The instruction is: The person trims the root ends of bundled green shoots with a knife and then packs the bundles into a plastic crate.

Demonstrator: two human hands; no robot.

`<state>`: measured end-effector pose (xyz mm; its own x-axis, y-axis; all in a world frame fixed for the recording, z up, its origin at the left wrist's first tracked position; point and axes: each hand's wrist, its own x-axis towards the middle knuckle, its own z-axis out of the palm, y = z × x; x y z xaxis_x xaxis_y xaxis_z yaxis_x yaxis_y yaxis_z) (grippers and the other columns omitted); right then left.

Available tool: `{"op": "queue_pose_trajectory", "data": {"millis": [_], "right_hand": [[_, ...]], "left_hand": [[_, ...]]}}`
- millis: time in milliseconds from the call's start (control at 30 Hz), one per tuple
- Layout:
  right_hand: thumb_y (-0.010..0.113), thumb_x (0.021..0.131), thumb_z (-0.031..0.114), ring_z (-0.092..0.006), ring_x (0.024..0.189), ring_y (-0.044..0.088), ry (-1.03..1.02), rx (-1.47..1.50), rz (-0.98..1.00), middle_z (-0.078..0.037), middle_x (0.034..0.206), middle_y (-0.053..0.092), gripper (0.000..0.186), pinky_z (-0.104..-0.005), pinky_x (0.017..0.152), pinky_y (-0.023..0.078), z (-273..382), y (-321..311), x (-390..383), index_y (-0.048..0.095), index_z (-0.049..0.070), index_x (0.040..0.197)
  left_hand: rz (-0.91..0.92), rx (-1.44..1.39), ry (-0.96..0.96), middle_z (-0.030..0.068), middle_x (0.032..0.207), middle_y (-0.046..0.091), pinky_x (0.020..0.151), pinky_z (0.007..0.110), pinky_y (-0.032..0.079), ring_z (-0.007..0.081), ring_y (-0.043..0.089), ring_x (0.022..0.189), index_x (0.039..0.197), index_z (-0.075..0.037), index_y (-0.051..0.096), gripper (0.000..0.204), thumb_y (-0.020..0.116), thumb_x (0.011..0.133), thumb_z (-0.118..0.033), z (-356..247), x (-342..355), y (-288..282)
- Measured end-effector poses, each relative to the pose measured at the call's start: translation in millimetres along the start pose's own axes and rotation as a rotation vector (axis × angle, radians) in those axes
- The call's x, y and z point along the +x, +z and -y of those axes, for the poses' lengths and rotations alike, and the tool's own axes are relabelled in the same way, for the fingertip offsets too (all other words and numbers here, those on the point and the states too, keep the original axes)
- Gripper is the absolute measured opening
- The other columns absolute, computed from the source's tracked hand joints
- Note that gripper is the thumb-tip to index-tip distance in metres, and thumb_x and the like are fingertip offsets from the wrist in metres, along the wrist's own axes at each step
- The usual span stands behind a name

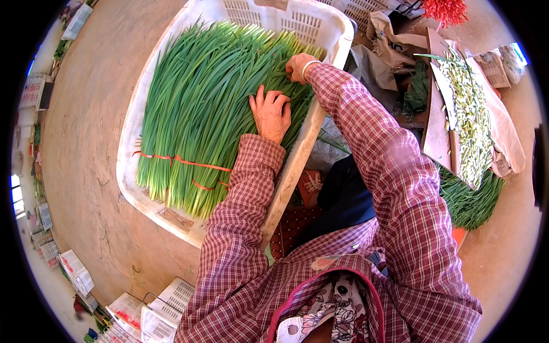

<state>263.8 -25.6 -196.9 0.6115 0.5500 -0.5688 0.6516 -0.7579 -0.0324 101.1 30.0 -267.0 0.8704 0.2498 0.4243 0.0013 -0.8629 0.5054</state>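
Observation:
A white plastic crate (130,166) with slotted sides is packed with long garlic chives (200,108), green leaves lying side by side with paler stems at the ends. Red ties (200,163) band the bunches at the near end. My left hand (270,115) rests on the leaves at the crate's right side, fingers spread and holding nothing. Farther off, at the far right corner, my right hand (299,67) is closed with its fingers curled down on the chives; the fingertips are partly hidden. A white band circles the right wrist.
On the right, a tilted board (436,123) bears many short pale-green cut pieces (470,114), above a heap of green leaves (472,200). Brown sacks (394,34) and a bright red stringy bundle (446,11) lie beyond. White crates (171,303) stand at lower left.

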Motion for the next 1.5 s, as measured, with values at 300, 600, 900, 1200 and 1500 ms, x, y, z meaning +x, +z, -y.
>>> {"op": "queue_pose_trajectory", "data": {"millis": [300, 600, 900, 1200, 1500], "right_hand": [[0.06, 0.082, 0.025, -0.0249, 0.088, 0.063, 0.0, -0.003, -0.088, -0.008, 0.095, 0.067, 0.025, -0.0367, 0.077, 0.052, -1.1, 8.7, 8.5, 0.066, 0.01, 0.102], [0.058, 0.071, 0.029, -0.0318, 0.079, 0.063, 0.088, 0.403, -0.751, -0.015, 0.079, 0.065, 0.023, -0.0417, 0.076, 0.05, -17.5, -10.7, -10.5, 0.07, 0.011, 0.078], [0.061, 0.077, 0.02, -0.0277, 0.071, 0.063, -0.592, 0.688, -0.482, -0.013, 0.075, 0.064, 0.016, -0.0362, 0.063, 0.05, -25.7, 47.9, -271.3, 0.065, 0.006, 0.084], [0.059, 0.082, 0.028, -0.0259, 0.07, 0.062, 0.792, 1.139, -0.788, -0.013, 0.077, 0.064, 0.024, -0.0362, 0.066, 0.049, -106.7, 279.8, -524.1, 0.065, 0.006, 0.088], [0.068, 0.071, 0.044, -0.0341, 0.107, 0.054, 1.497, 1.143, -0.306, -0.023, 0.116, 0.054, 0.073, -0.0397, 0.089, 0.045, -150.0, 506.0, -592.9, 0.045, -0.001, 0.123]], "left_hand": [[-0.011, 0.022, 0.005, 0.002, 0.102, 0.057, 0.099, 0.06, 0.024, 0.0359, 0.04, 0.119, 0.085, -0.013, 0.063, 0.013, 0.066, 0.073, -0.011, 0.7, 0.0, -0.9], [-0.07, 0.059, 0.207, 0.0002, 0.093, 0.06, 0.08, 0.05, 0.037, 0.0336, 0.049, 0.105, 0.083, -0.015, 0.062, 0.018, 0.069, 0.067, -0.016, 7.9, 6.6, 4.9], [-0.073, 0.896, 0.227, -0.0147, 0.132, 0.042, 0.077, 0.036, 0.039, 0.0156, 0.045, 0.119, 0.131, -0.039, 0.038, 0.047, 0.042, 0.084, -0.042, 70.5, 4.0, 37.0], [0.496, -0.013, -0.313, 0.0107, 0.109, 0.06, 0.085, 0.039, 0.045, 0.0264, 0.056, 0.099, 0.114, -0.005, 0.058, 0.049, 0.064, 0.079, -0.038, 25.1, 95.8, -7.0], [0.389, -0.104, -0.215, 0.0117, 0.111, 0.06, 0.091, 0.029, 0.041, 0.0194, 0.055, 0.1, 0.115, 0.003, 0.056, 0.036, 0.06, 0.084, -0.015, 5.8, 134.9, -51.8]]}}
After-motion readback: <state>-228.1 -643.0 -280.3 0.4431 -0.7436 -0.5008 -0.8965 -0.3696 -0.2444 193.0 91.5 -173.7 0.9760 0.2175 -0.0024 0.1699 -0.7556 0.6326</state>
